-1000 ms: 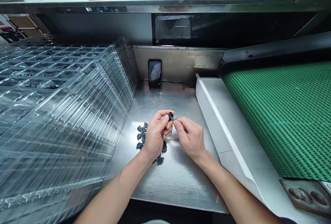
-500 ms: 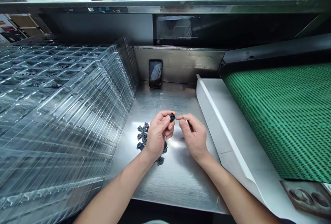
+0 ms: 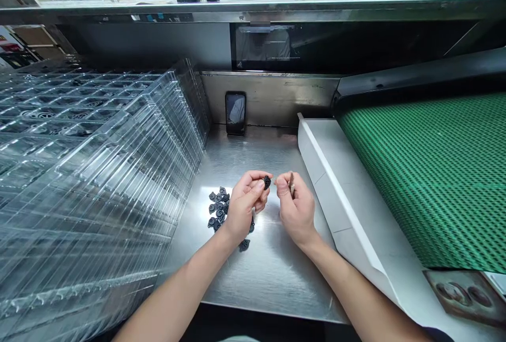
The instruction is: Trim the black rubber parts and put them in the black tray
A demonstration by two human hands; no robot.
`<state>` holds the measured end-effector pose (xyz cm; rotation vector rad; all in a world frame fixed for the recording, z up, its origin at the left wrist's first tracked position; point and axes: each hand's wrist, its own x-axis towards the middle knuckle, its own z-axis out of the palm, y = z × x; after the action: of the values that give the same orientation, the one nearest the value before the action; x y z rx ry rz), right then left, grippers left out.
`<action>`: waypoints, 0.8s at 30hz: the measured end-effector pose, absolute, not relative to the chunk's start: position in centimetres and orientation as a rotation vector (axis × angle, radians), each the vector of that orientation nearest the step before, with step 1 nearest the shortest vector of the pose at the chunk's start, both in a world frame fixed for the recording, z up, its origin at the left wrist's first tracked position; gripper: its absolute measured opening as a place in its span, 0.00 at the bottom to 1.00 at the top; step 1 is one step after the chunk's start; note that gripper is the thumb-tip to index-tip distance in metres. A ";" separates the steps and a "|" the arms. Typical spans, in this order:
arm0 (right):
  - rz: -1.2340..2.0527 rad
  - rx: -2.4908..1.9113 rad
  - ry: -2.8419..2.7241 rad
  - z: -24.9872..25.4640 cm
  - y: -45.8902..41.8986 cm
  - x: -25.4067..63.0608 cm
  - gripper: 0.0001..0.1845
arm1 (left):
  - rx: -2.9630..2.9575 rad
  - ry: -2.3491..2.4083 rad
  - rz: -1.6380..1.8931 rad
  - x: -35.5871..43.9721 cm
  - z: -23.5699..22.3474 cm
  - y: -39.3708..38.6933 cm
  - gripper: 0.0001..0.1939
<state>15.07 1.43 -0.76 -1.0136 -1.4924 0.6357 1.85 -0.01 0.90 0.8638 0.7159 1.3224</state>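
While the small black moulded part (image 3: 267, 182) sits at the fingertips of the left hand (image 3: 245, 206), pinched firmly with its outer edge left exposed, the right hand (image 3: 296, 208) stays just beside it, its fingers curled and grasping a thin pale sliver (image 3: 291, 184) held upright, too small to identify. Keeping the hands this close, with the grip at the very tips, gives steady control of so small a piece. Below them, a loose cluster of similar black parts (image 3: 218, 209) and one stray part (image 3: 244, 245) lie on a stainless steel bench (image 3: 272, 279). Stacked clear plastic trays (image 3: 98, 199) rise to the left; a white panel (image 3: 336, 194) and green mesh conveyor belt (image 3: 427, 173) run along the right, and a phone (image 3: 235, 113) leans against the back.
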 end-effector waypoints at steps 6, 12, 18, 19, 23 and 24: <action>0.755 -1.000 -1.235 -1.1 1.8 14.7 0.13 | 0.773 0.695 1.306 1.8 1.5 0.0 0.18; 0.662 -1.065 -1.335 -1.0 1.0 14.6 0.16 | 0.496 0.576 1.320 2.0 1.5 0.0 0.19; 0.561 -1.187 -1.447 -1.2 1.7 14.8 0.24 | 0.516 0.561 1.314 1.8 0.8 0.9 0.27; 0.567 -1.192 -1.451 -1.3 1.9 14.8 0.25 | 0.546 0.568 1.325 1.8 0.7 1.0 0.27; 0.557 -1.284 -1.492 -2.2 2.9 15.7 0.31 | 0.678 0.664 1.393 2.5 1.4 0.5 0.31; 0.554 -1.302 -1.508 -2.5 3.2 15.9 0.31 | 0.723 0.683 1.400 2.7 1.9 0.0 0.32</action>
<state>15.94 3.16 -2.51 -1.3020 -1.5081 0.5537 2.65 0.01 1.92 0.7229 0.6829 1.3996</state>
